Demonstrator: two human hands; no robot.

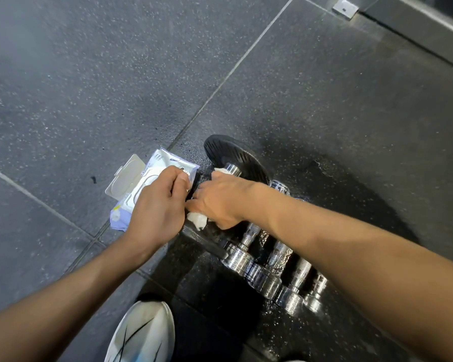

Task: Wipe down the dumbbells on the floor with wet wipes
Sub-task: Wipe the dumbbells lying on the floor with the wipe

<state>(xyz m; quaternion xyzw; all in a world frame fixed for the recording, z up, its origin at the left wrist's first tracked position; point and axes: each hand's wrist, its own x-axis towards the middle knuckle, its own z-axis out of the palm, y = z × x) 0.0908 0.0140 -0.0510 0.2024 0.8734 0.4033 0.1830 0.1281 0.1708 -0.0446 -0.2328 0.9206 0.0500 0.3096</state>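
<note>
The right hand [220, 202] has its fingers curled around one crumpled white wipe [198, 220], pressing it on a dumbbell [236, 158] with a black plate. The left hand [157, 205] curls above one open wipes pack [131, 192]; its grip is unclear. Four chrome dumbbells [280, 257] lie alongside on the floor [89, 87].

We had only one view: a wide-angle camera on the person's head, facing steeply down at the floor [89, 74], close above the forearms [351, 244], a shoe [141, 333] at its lower edge.
</note>
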